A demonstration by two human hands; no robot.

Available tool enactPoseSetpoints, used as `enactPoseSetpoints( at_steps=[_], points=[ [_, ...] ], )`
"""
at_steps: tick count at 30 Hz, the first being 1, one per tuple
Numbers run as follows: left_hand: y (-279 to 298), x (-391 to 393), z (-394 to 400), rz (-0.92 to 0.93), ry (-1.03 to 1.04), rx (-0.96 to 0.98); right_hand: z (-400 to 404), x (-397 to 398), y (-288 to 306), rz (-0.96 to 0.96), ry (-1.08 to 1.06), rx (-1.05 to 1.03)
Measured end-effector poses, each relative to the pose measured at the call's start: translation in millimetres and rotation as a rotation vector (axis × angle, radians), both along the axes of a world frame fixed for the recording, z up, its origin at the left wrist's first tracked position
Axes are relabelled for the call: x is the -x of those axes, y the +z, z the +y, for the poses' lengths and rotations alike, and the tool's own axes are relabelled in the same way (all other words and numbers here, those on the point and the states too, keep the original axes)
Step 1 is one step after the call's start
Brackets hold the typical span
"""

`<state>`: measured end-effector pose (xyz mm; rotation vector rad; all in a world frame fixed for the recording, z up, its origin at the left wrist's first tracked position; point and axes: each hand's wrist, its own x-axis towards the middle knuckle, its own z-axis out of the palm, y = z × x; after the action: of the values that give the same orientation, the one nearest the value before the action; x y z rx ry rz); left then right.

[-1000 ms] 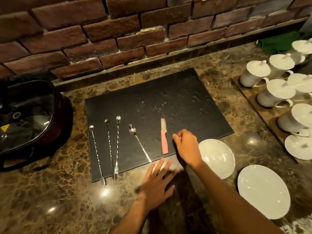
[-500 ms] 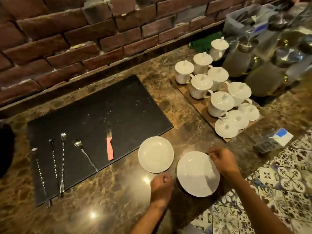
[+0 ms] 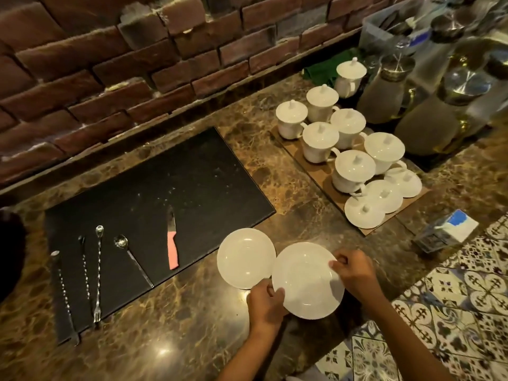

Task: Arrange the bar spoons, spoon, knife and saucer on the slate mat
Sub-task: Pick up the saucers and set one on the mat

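Head view: left hand (image 3: 265, 301) and right hand (image 3: 353, 272) each pinch opposite rims of round white ceramic saucer (image 3: 308, 280), over brown marble counter (image 3: 176, 345), probably for steady transfer to black slate mat (image 3: 165, 188); pink-handled knife (image 3: 172, 243), steel spoon (image 3: 132, 255), twisted bar spoons (image 3: 92, 273) already lined there.

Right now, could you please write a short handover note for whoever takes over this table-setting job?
Left hand and right hand both grip the rim of the nearer round white saucer, off the mat.
Second white saucer lies beside it on the brown marble counter.
Done: three twisted steel bar spoons, the small steel spoon and the pink-handled knife lie in a row on the black slate mat.
Left: set the held saucer on the mat, probably right of the knife.
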<state>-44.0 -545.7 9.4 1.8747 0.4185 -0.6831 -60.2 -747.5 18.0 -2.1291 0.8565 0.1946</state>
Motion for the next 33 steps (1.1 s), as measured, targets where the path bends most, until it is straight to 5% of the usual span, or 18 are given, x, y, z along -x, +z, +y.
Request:
enactPoseSetpoints(
  at_steps=[10,33],
  points=[
    [2,-55,64,-0.124,0.298,-0.184,66,-91,-1,-0.040,0.223,-0.116],
    [-2,-59,73,-0.244,0.375,-0.265,80,-108,-35,-0.013,0.252,-0.134]
  ],
)
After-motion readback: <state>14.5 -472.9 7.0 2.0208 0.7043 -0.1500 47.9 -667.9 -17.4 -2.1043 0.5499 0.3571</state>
